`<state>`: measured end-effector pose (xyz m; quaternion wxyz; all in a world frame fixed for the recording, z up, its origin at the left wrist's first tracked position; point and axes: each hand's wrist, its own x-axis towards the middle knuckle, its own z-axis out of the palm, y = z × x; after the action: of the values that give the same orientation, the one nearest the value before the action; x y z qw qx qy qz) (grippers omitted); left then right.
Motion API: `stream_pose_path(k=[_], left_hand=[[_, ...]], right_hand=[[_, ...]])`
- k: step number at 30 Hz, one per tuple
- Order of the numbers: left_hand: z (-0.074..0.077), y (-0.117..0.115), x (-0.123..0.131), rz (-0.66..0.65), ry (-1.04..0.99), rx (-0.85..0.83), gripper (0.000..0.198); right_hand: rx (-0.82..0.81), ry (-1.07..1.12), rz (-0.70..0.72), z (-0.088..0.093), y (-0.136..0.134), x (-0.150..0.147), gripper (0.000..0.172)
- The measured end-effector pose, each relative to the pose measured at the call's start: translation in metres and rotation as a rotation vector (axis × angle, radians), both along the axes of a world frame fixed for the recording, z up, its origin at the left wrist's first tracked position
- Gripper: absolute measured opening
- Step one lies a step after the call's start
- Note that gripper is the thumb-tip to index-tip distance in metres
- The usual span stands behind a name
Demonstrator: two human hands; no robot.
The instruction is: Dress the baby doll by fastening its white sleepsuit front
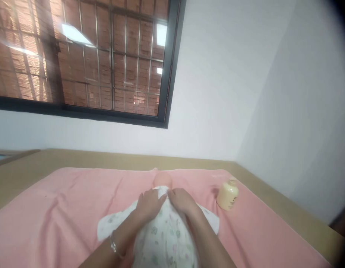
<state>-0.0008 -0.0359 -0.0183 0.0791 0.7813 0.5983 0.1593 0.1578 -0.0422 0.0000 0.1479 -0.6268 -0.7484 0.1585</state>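
- Around the edges first: a dark-framed window (105,74) fills the upper left, metal bars crossing it and a brick wall (130,72) showing beyond, with bright light reflections on the glass.
- White wall (217,74) to the right, and below it the tan tabletop (262,191), with a wrinkled pink blanket (85,208) spread over it.
- Off to the right on that blanket, a cream-coloured bottle (227,197) with dark print, near the right sleeve but apart from both hands.
- Centre stage, the doll (162,178) on the blanket, its smooth head just past the fingertips, and the white printed garment (167,238) over it, sleeves spread to either side.
- Forearms in the way here, covering parts of both sleeves; the hands hide the neckline's sides.
- Left hand (150,204), a bracelet (113,245) on its wrist: fingers partly curled, thumb toward the middle, touching the garment at the collar.
- Right hand (183,201) mirrors it, bent fingers on the collar's other side; whether either hand pinches the cloth, I can't tell.
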Motion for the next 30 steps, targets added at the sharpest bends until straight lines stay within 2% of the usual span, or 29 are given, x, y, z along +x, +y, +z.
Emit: stream_pose_path(k=[3, 6, 9, 12, 18, 20, 25, 27, 30], left_hand=[[-0.004, -0.016, 0.017, -0.008, 0.147, 0.143, 0.041], [-0.011, -0.018, 0.023, 0.032, 0.171, 0.207, 0.036], [-0.013, -0.005, 0.015, 0.056, 0.071, 0.121, 0.038], [-0.008, 0.003, 0.009, 0.037, 0.019, -0.006, 0.042], [-0.003, -0.01, 0.014, -0.041, 0.244, 0.163, 0.031], [-0.003, -0.006, 0.012, -0.032, 0.186, 0.154, 0.035], [-0.002, 0.011, 0.002, 0.017, -0.096, -0.089, 0.041], [-0.001, 0.008, 0.005, 0.008, -0.055, -0.045, 0.037], [0.0, -0.002, 0.012, -0.005, 0.098, 0.074, 0.032]], right_hand=[[-0.019, -0.022, -0.021, -0.011, 0.011, 0.002, 0.063], [-0.039, -0.022, -0.05, -0.011, 0.009, 0.001, 0.06], [0.0, -0.095, -0.02, 0.0, -0.006, -0.005, 0.051], [0.049, -0.156, 0.022, 0.006, -0.016, -0.009, 0.047], [0.026, -0.144, -0.096, -0.009, 0.003, -0.004, 0.051], [0.035, -0.151, -0.089, -0.009, 0.002, -0.005, 0.05], [0.149, -0.318, 0.07, -0.001, -0.016, -0.017, 0.033], [0.15, -0.318, 0.069, -0.004, -0.012, -0.018, 0.033], [0.081, -0.245, -0.029, -0.012, 0.001, -0.012, 0.041]])
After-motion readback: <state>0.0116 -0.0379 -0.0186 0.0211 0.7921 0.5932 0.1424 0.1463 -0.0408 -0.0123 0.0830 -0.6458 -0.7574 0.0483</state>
